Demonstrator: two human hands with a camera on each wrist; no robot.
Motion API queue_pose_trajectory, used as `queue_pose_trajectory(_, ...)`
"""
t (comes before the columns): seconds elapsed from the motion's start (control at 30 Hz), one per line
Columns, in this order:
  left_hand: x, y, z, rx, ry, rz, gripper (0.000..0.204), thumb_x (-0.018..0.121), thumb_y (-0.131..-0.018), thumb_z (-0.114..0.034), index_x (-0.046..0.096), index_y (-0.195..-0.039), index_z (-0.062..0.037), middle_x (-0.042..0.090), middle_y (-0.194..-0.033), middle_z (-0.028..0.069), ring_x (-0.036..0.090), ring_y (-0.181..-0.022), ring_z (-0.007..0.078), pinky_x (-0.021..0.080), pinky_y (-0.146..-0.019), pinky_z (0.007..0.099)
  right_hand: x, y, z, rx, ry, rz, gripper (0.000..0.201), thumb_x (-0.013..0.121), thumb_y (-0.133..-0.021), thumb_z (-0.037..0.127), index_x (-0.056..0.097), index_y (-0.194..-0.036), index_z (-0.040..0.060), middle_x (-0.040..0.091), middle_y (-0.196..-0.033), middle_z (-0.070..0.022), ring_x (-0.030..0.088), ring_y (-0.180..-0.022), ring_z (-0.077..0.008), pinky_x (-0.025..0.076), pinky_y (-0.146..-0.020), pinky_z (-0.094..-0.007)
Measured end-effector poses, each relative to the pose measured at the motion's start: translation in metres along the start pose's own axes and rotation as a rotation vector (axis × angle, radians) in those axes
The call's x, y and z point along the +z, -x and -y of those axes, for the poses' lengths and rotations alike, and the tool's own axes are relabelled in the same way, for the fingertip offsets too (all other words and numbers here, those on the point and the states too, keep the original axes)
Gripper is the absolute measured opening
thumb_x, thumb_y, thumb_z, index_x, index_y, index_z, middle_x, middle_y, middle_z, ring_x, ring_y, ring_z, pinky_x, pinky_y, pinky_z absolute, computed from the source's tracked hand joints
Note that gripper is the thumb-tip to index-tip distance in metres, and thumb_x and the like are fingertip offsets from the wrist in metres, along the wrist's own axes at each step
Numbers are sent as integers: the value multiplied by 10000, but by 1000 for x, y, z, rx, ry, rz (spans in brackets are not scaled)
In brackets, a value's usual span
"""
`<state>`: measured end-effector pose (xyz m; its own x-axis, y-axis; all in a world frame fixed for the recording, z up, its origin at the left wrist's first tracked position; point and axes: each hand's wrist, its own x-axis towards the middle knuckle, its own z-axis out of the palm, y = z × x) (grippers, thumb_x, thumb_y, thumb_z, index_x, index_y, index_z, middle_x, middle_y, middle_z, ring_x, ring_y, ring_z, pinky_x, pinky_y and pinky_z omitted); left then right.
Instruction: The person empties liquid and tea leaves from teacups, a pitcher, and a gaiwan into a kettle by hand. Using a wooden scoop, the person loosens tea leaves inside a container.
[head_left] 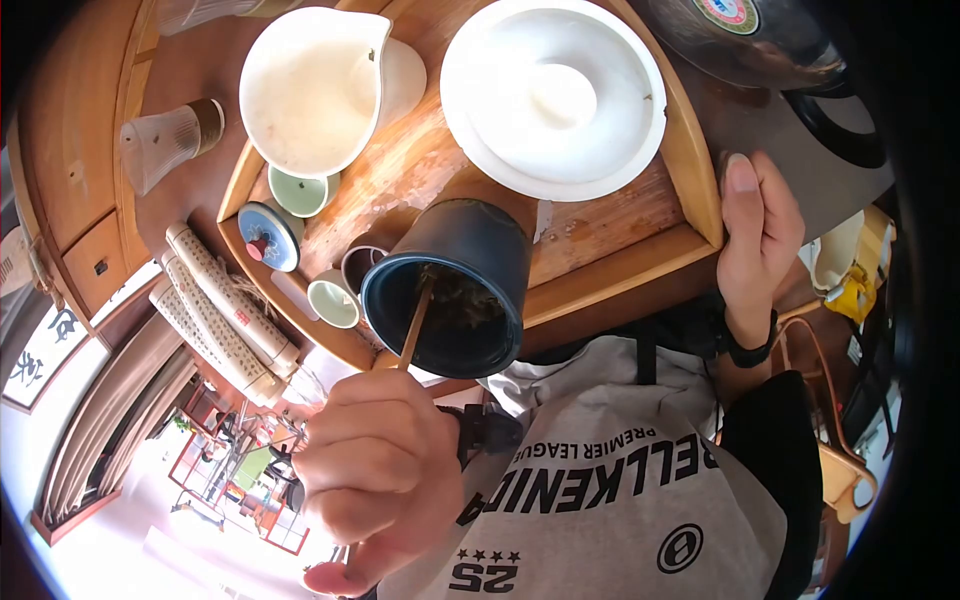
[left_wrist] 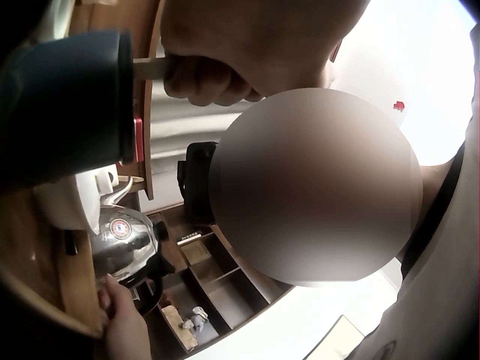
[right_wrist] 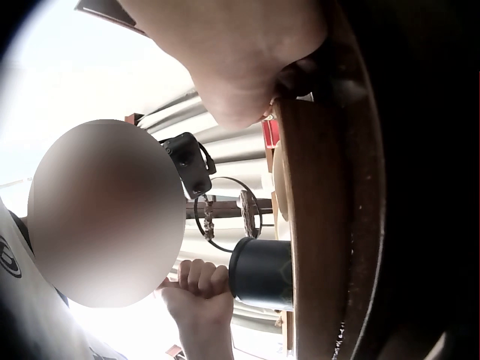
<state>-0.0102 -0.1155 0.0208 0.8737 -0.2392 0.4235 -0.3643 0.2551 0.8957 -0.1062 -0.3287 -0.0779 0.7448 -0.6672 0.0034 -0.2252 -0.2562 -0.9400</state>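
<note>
In the head view my left hand (head_left: pixel 380 470) grips a thin wooden stick (head_left: pixel 417 320) between curled fingers and thumb. The stick's far end reaches into a dark, wide-mouthed cylindrical pot (head_left: pixel 480 240), where dark leafy matter (head_left: pixel 470 300) lies inside. From the left wrist, the stick (left_wrist: pixel 150 69) runs between that fist and the pot's mouth (left_wrist: pixel 124 97). My right hand (head_left: pixel 762 230) rests beside the corner of the wooden tray (head_left: pixel 640 255), thumb extended, other fingers loosely bent at its outer edge.
On the tray are a white spouted pitcher (head_left: pixel 310 90), a white wide-rimmed dish (head_left: pixel 480 90), small cups (head_left: pixel 335 303) and a blue lid (head_left: pixel 275 235). A metal kettle (head_left: pixel 770 50) stands beyond my right hand. Rolled bamboo slips (head_left: pixel 225 310) and a clear cup (head_left: pixel 160 150) lie left.
</note>
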Motion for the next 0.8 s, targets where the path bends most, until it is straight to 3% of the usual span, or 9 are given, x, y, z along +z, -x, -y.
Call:
queue_pose_trajectory(0.07,-1,0,2,9,30,-51,566,401,-918,-584,261,-579,-152,251,-469,-17,220,-409,111,197,-456,300,0,-1,0,-23,-1,6,281,503,-1014,117,455,-747,40,351,-695,64,299,-655,-14,245,-567,-194)
queue_pose_trajectory(0.13,-4,1,3,91,-1,3,662,281,-967,-607,335,-585,-69,380,-524,45,286,-364,154,196,-368,298,1,-1,0,-44,2,6,282,507,-1012,114,448,-745,41,347,-695,63,297,-655,-16,246,-564,-197)
queue_pose_trajectory(0.23,-2,-1,5,78,53,89,668,290,-967,-613,330,-580,-69,359,-503,34,261,-350,148,171,-363,297,4,-4,1,-41,-59,-37,332,572,-978,122,405,-706,31,318,-634,36,278,-609,-39,233,-515,-238)
queue_pose_trajectory(0.27,0,0,4,9,84,80,619,369,-910,-663,261,-581,-151,223,-462,-26,188,-421,98,166,-460,294,4,-4,0,-45,-79,-23,337,572,-981,126,404,-704,33,317,-635,42,276,-610,-36,232,-515,-236)
queue_pose_trajectory(0.5,12,8,4,88,29,123,628,293,-924,-650,301,-606,-109,262,-483,11,192,-454,123,165,-491,327,4,3,-1,-106,-141,-50,344,569,-991,152,400,-716,34,298,-645,44,266,-609,-41,237,-511,-238)
queue_pose_trajectory(0.6,16,18,7,174,-18,185,586,257,-944,-563,365,-649,-68,309,-534,33,229,-505,139,205,-528,334,-2,23,11,-168,-21,-136,311,542,-995,129,446,-717,27,342,-638,36,305,-599,-39,260,-519,-225)
queue_pose_trajectory(0.73,12,22,2,180,-66,220,505,341,-943,-437,385,-633,-40,330,-539,43,276,-481,155,204,-495,315,-5,43,62,-532,-349,-69,289,646,-893,295,598,-870,11,550,-756,-102,504,-670,-150,384,-587,-270)
queue_pose_trajectory(0.77,14,21,0,194,-77,198,494,401,-949,-382,390,-611,-21,348,-529,50,307,-432,162,194,-443,297,-9,39,78,-731,-83,91,424,435,-989,444,514,-982,28,530,-919,-161,477,-797,-227,388,-697,-355)
queue_pose_trajectory(0.8,18,23,-3,176,-86,152,487,411,-924,-380,366,-588,-29,347,-526,50,315,-430,163,195,-442,298,-9,31,86,-874,-64,180,554,489,-938,552,550,-1046,13,575,-1027,-227,539,-870,-273,425,-765,-386)
